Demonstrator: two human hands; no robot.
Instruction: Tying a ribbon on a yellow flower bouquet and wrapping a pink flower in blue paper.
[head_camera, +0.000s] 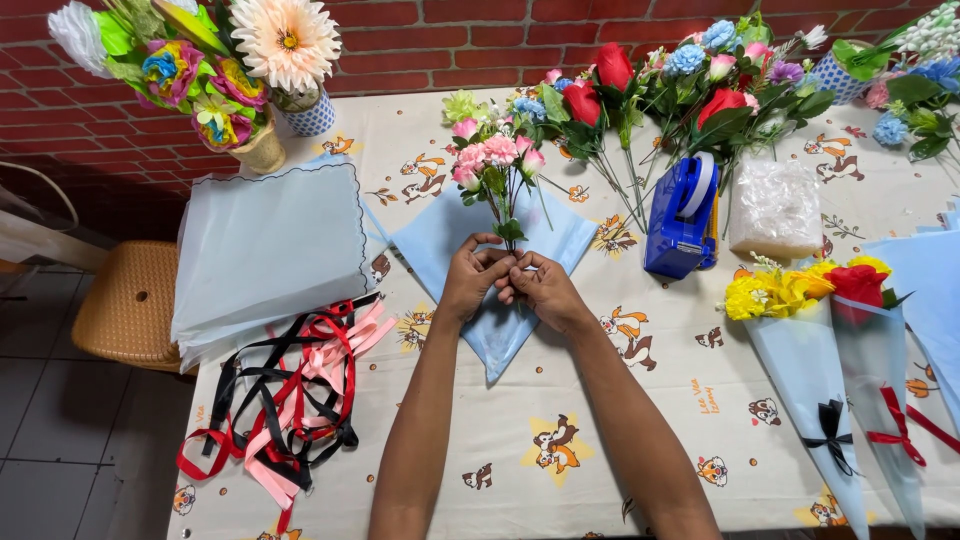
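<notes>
A small bunch of pink artificial flowers (492, 158) stands up from my two hands, which meet at its green stems. My left hand (473, 275) and my right hand (540, 285) are both closed on the stems, fingertips touching. Under them lies a light blue wrapping sheet (440, 232) spread like a diamond on the cartoon-printed tablecloth (560, 400). The lower ends of the stems are hidden by my fingers.
A stack of blue sheets (265, 250) and a tangle of red, black and pink ribbons (290, 390) lie at left. Loose roses (600, 95), a blue tape dispenser (683, 215) and a plastic bag (775, 205) sit behind. Two wrapped bouquets (830, 330) lie at right.
</notes>
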